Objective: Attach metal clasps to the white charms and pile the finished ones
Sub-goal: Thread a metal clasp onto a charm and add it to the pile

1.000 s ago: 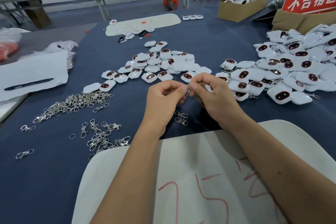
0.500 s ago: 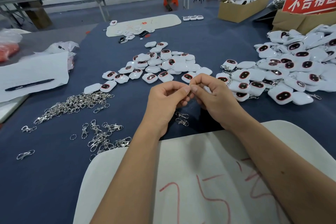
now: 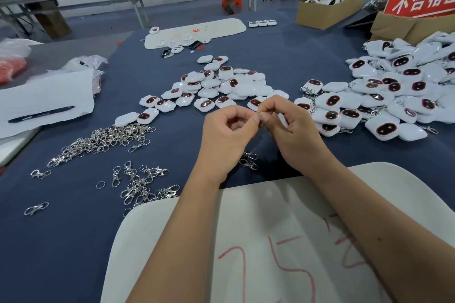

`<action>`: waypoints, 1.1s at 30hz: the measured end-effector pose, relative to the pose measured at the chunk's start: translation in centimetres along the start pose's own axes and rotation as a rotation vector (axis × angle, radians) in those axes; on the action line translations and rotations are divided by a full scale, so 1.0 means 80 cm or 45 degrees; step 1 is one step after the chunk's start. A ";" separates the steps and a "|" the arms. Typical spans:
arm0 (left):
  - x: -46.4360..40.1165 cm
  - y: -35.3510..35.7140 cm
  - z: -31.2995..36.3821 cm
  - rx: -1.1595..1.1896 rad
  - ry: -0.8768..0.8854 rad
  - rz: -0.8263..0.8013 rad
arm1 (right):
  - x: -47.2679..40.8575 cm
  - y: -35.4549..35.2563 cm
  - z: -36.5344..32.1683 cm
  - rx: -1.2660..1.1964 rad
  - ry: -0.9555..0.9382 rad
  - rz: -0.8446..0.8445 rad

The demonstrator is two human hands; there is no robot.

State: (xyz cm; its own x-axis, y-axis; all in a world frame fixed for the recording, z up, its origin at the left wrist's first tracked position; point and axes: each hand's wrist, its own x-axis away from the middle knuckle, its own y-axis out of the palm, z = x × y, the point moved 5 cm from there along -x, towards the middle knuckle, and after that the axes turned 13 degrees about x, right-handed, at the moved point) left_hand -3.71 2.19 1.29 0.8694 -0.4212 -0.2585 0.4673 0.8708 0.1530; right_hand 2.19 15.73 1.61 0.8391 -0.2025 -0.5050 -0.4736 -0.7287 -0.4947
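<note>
While both hands meet above the counter [image 3: 73,241], these are the weak points:

Left hand: the left hand [image 3: 226,135] is curled, thumb and forefinger pinching a small metal clasp [image 3: 259,113] at the tips.

Right hand: the right hand [image 3: 293,135] pinches the same clasp from the other side and seems to tuck a white charm [image 3: 282,119] under its fingers; only a sliver of it shows.

Slip risk: the clasp is tiny and held by fingertips alone, so a small twist may well flick it out onto the counter.

Half-closed ring: the joint is hidden by the fingers; if the ring is not fully threaded, the charm could drop off once piled.

Mix-up: bare charms [image 3: 216,86] lie straight ahead, and the done pile [image 3: 384,96] sits near on the right; a careless toss could land an unfinished one among the finished.

Tangle: loose clasps [image 3: 98,142] lie heaped at the left and two more [image 3: 248,160] just under the wrists; a forearm sweep could drag or snag them.

Pile spill: the done pile is stacked loosely, so a hard drop may slide pieces off.
</note>
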 end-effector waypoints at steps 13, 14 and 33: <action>0.000 -0.001 0.004 -0.177 0.145 0.077 | -0.001 0.007 0.019 -0.265 0.214 -0.109; 0.000 0.000 0.006 -0.181 0.158 0.078 | -0.001 0.005 0.020 -0.321 0.240 -0.095; 0.005 0.007 0.012 -0.410 0.397 0.041 | 0.003 -0.010 0.005 0.026 0.067 0.170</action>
State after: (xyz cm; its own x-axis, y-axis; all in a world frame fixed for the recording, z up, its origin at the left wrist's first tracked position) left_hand -2.98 2.28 2.16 0.7697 -0.3390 -0.5410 0.3243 0.9375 -0.1262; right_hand 2.70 16.53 1.61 0.7811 -0.3311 -0.5294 -0.5866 -0.6798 -0.4403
